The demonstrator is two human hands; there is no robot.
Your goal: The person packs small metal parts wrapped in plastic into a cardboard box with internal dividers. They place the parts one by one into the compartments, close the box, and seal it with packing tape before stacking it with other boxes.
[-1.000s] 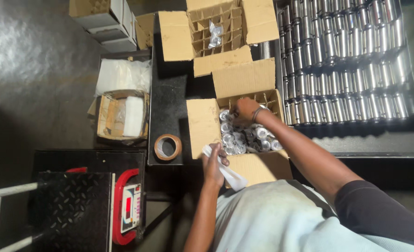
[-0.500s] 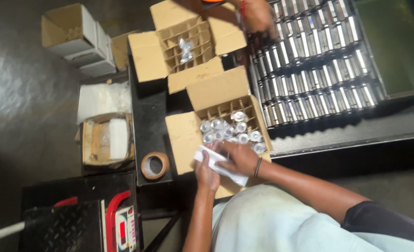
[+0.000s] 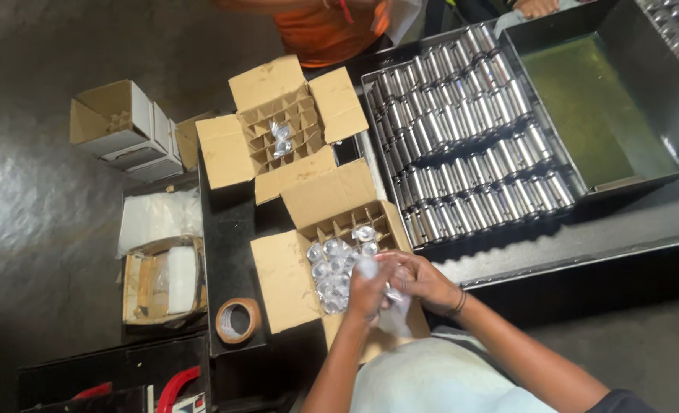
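My left hand (image 3: 367, 289) and my right hand (image 3: 420, 279) meet over the near edge of an open cardboard box (image 3: 286, 279). Between them they hold a clear plastic bag (image 3: 393, 310) with what looks like a shiny metal part inside. The box has cardboard dividers, and several bagged metal cylinders (image 3: 332, 268) fill its cells. A second open divided box (image 3: 278, 130) stands just behind it with a few bagged pieces in the middle cells. To the right a dark tray (image 3: 462, 145) holds rows of several bare metal cylinders.
A roll of brown tape (image 3: 238, 320) lies left of the near box. Small white cartons (image 3: 129, 134) and an open carton with white packing (image 3: 164, 279) sit at left. A green-bottomed metal tray (image 3: 592, 107) is at the far right. A person in orange (image 3: 332, 27) stands at the top.
My right hand came back from the box to join my left hand at the plastic bag. The view has tilted upward, showing more of the trays and the person in orange.
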